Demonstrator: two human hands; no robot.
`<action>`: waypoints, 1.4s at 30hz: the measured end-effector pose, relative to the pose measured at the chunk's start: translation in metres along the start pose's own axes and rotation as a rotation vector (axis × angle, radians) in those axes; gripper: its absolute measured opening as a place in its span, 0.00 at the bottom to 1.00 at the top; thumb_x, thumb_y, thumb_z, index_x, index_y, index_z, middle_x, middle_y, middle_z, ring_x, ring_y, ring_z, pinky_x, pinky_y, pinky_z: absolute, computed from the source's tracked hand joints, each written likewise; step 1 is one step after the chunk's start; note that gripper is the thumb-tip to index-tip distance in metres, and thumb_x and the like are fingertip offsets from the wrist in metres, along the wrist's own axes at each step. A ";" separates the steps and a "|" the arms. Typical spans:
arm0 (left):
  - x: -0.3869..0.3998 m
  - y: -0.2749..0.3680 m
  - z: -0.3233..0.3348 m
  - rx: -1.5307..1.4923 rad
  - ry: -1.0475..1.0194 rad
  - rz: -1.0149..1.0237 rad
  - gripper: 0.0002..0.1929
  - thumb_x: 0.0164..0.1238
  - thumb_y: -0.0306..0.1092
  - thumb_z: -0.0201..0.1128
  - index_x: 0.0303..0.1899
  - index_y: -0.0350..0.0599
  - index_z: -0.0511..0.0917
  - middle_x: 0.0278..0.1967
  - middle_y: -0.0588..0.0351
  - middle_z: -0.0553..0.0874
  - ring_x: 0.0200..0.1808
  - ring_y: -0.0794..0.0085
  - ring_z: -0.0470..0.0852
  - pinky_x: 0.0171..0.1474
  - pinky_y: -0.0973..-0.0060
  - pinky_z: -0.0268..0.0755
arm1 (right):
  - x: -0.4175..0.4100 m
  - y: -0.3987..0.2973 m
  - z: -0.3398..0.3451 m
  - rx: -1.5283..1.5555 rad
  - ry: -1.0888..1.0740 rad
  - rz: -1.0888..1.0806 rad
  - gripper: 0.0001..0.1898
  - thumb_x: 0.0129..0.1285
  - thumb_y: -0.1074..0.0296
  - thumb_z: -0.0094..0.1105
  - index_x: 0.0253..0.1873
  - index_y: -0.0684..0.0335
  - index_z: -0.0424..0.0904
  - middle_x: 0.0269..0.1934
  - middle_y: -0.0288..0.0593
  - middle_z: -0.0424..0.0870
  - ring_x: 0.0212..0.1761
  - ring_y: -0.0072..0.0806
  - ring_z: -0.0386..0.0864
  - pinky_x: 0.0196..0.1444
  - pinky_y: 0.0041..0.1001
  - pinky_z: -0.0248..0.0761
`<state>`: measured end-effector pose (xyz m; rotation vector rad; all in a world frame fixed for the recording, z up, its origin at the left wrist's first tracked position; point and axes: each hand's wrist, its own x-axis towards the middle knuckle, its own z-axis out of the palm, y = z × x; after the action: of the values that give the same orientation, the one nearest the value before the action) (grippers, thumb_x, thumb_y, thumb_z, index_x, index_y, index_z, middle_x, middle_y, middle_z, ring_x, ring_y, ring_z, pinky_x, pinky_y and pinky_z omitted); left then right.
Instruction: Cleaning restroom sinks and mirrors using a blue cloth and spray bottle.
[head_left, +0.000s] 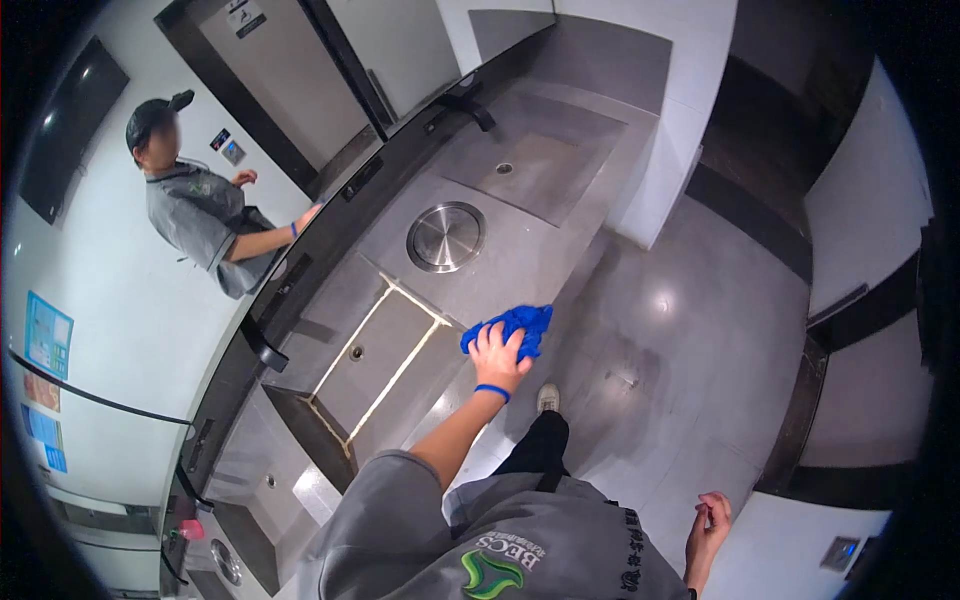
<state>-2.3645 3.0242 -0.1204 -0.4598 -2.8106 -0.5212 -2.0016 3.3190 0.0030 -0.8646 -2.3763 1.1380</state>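
Fingers bent over a crumpled blue cloth (534, 326), my left hand (498, 361) presses it at the front edge of the grey washbasin counter (517, 262). A blue band circles that wrist. Just left of the cloth lies a sunken basin (405, 360) with a small drain (357, 352) and pale, bright lines along its seams. Beyond the hand, a round brushed-steel lid (446, 236) is set into the counter. My right hand (710, 519) hangs away from the counter at lower right, loosely curled, with nothing visible in it.
Black faucets (264, 346) project over the basins from beneath a long mirror (112, 247), which reflects me. A second basin (525, 165) lies at the far end beside a white wall post (675, 150). A pink object (192, 529) stands at lower left. Grey floor (660, 360) stretches to the right.
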 end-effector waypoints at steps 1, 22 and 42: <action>0.019 0.007 0.007 0.010 -0.017 -0.064 0.29 0.46 0.44 0.72 0.56 0.61 0.79 0.60 0.46 0.72 0.65 0.47 0.65 0.64 0.45 0.55 | 0.013 -0.003 0.004 -0.005 -0.010 0.021 0.10 0.62 0.87 0.49 0.42 0.67 0.78 0.45 0.46 0.77 0.39 0.28 0.76 0.40 0.23 0.71; 0.329 -0.164 0.060 0.194 0.061 -0.385 0.28 0.52 0.48 0.69 0.58 0.60 0.78 0.61 0.50 0.72 0.67 0.49 0.66 0.67 0.45 0.56 | 0.243 -0.106 0.125 -0.207 -0.268 -0.205 0.10 0.60 0.89 0.50 0.41 0.69 0.77 0.40 0.48 0.78 0.40 0.32 0.76 0.40 0.26 0.71; 0.243 -0.164 0.045 0.261 0.312 -0.640 0.31 0.49 0.44 0.71 0.60 0.60 0.76 0.63 0.45 0.71 0.65 0.46 0.65 0.66 0.42 0.53 | 0.325 -0.145 0.183 -0.245 -0.477 -0.366 0.09 0.58 0.83 0.58 0.41 0.63 0.81 0.41 0.52 0.82 0.44 0.46 0.82 0.47 0.34 0.74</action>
<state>-2.6533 2.9594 -0.1402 0.5442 -2.6151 -0.2917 -2.3990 3.3605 0.0262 -0.2081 -2.9470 0.9974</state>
